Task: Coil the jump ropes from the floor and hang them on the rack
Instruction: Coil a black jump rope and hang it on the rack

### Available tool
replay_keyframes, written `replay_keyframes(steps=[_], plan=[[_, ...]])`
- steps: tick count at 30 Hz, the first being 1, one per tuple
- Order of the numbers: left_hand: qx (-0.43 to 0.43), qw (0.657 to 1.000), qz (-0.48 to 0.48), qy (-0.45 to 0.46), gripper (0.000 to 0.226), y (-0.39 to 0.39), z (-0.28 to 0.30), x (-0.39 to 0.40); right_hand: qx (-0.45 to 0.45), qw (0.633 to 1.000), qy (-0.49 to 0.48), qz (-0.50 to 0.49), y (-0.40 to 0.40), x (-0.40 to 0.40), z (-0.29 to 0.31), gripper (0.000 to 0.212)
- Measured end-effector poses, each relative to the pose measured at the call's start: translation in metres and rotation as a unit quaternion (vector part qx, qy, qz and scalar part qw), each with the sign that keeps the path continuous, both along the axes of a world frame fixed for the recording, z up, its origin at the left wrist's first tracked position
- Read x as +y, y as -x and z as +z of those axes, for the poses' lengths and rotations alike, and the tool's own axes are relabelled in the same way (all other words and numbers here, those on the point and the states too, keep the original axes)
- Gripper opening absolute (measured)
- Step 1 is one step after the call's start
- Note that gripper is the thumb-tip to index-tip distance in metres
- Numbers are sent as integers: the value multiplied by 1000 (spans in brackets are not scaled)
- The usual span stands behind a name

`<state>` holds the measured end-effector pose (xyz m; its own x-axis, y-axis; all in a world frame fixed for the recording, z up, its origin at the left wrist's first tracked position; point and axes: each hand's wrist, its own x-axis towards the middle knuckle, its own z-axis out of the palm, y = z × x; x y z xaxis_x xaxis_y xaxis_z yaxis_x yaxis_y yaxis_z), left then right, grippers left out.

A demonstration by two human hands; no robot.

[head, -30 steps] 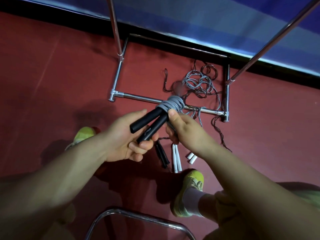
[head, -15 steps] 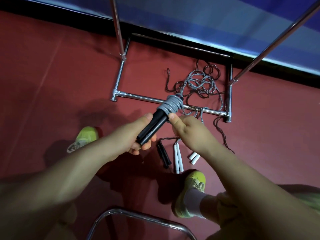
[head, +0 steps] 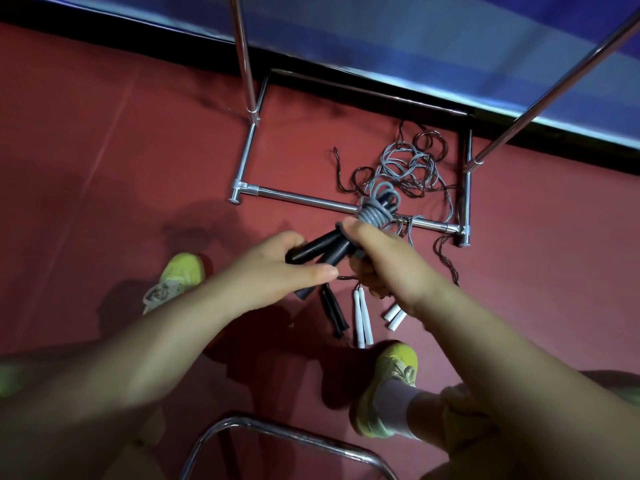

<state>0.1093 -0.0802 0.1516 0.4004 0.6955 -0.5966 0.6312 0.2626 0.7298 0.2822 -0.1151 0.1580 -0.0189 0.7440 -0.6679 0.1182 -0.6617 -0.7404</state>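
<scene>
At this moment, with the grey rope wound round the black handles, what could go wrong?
The grey rope coil sits at the far tip of the black handles and might slip off. A grey strand appears to trail down toward the tangled ropes on the floor, so lifting could snag them on the chrome rack base bar.

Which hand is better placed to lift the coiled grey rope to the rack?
Probably the right hand: it pinches the black handles beside the grey coil; the left hand holds their far ends.

Obscured items: rack (head: 311,199) uprights cut off at 12 and 2 o'clock; black handles (head: 320,249) partly covered by both hands' fingers (head: 311,271); chrome tube (head: 277,434) cropped at 6 o'clock; forearms blurred.
</scene>
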Motion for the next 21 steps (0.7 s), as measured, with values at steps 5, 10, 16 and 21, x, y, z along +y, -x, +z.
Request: replay_keyframes(steps=[5,10,16,21], plan=[[-89,978,10,190,51,3,-2,-7,79,995,-33,-43,0,-2,-2,30],[-241,850,32,467,79,-2,-1,-10,150,984,-80,-47,-2,-4,-10,35],[-325,769,28,549,73,1,-3,-16,117,989,-86,18,-4,-1,-20,49],[-217,841,76,490,72,0,-2,-9,-74,995,0,65,-7,6,-36,57]])
